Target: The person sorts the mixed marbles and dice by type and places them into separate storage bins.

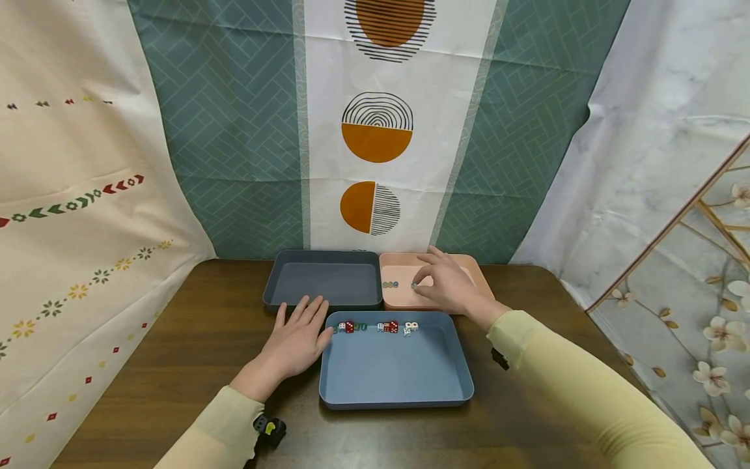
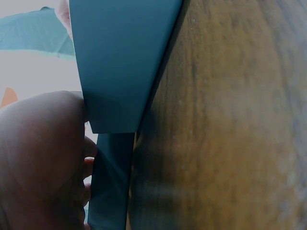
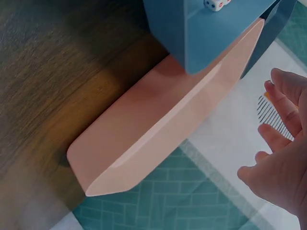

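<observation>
My right hand (image 1: pixel 450 284) is over the pink tray (image 1: pixel 480 280), thumb and forefinger meeting in a pinch on a small bluish round piece (image 1: pixel 413 285). To the left of that pinch, a short row of similar small round pieces (image 1: pixel 389 284) lies in the pink tray. My left hand (image 1: pixel 295 346) has its fingers spread straight, with the fingertips at the front rim of the dark grey tray (image 1: pixel 269 286) and the thumb at the left rim of the blue tray (image 1: pixel 398 371). Along the blue tray's far side sit red dice (image 1: pixel 393 326), white dice (image 1: pixel 414 326) and green round pieces (image 1: pixel 360 327).
The three trays stand close together on a brown wooden table (image 1: pixel 176 365). Behind them hangs a patterned cloth (image 1: pixel 246 130), with a cream cloth (image 1: pixel 88 228) on the left and a floral one (image 1: pixel 674 293) on the right.
</observation>
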Demonstrator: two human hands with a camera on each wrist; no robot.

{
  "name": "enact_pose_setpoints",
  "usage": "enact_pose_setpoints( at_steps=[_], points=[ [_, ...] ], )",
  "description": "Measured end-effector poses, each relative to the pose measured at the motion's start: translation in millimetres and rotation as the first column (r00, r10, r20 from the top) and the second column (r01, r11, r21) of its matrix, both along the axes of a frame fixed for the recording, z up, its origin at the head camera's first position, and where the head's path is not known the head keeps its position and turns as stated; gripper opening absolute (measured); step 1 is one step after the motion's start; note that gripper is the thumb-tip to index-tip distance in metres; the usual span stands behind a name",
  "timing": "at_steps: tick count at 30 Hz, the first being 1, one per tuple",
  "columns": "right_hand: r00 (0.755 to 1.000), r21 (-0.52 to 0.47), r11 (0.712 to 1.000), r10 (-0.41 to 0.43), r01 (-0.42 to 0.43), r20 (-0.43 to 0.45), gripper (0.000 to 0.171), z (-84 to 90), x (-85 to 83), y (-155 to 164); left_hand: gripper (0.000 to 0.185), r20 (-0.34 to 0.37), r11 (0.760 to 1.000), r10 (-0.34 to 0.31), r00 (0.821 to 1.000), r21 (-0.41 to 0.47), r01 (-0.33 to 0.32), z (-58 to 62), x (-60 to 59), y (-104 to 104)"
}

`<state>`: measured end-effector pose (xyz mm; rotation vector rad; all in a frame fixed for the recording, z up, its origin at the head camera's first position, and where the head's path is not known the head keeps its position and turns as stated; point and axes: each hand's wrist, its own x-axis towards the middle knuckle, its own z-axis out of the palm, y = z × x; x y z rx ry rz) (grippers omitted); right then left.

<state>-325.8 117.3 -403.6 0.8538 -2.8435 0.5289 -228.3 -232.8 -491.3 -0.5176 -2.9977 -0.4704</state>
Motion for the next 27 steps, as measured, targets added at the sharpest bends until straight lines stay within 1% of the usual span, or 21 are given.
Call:
enact_pose_setpoints(
  at_steps=[3, 6, 10, 13, 16, 17, 19, 23, 24, 27],
  points=[
    [0.999, -0.006, 1.000, -0.024, 0.024, 0.025, 0.010, 0.0, -4.0, 5, 0.068, -0.002, 1.000, 0.003, 1.000, -0.008, -0.003, 0.5, -0.2, 0],
    [0.999, -0.013, 0.999, -0.034, 0.034, 0.032, 0.011, -0.3, -8.8, 9, 0.069, -0.001, 1.000, 0.010, 1.000, -0.016, -0.010, -2.1, -2.3, -2],
    [0.998, -0.019, 0.998, -0.052, 0.052, 0.029, 0.011, -2.2, -15.6, 13, 0.068, -0.001, 1.000, 0.009, 1.000, -0.010, -0.009, -0.4, -1.8, -1],
    [0.996, -0.018, 0.997, -0.075, 0.076, 0.045, 0.011, -5.2, -21.0, 13, 0.068, 0.002, 1.000, 0.007, 1.000, -0.011, -0.007, 1.6, -0.3, -1],
    [0.994, -0.007, 0.995, -0.095, 0.095, 0.062, 0.012, -8.8, -26.1, 14, 0.068, 0.007, 1.000, 0.009, 1.000, -0.014, -0.009, 0.4, -0.2, -1],
    [0.993, -0.002, 0.995, -0.102, 0.102, 0.067, 0.013, -9.9, -27.6, 14, 0.068, 0.004, 1.000, 0.005, 1.000, -0.011, -0.005, -2.0, -1.7, -2],
    [0.991, 0.013, 0.994, -0.110, 0.110, 0.071, 0.013, -12.1, -30.4, 14, 0.068, 0.004, 1.000, 0.007, 1.000, -0.013, -0.007, -1.8, -1.5, -1],
    [0.992, 0.051, 0.993, -0.111, 0.108, 0.056, 0.014, -16.2, -35.7, 13, 0.068, -0.004, 1.000, 0.008, 1.000, -0.017, -0.008, -1.2, -1.2, 0],
    [0.993, 0.055, 0.993, -0.108, 0.106, 0.052, 0.014, -17.2, -36.9, 13, 0.068, -0.003, 1.000, 0.010, 1.000, -0.019, -0.011, 1.4, 0.8, 1],
    [0.993, 0.058, 0.992, -0.113, 0.110, 0.047, 0.013, -20.6, -40.5, 10, 0.068, 0.007, 0.999, 0.014, 1.000, -0.032, -0.013, 2.8, 1.1, 2]
  ],
)
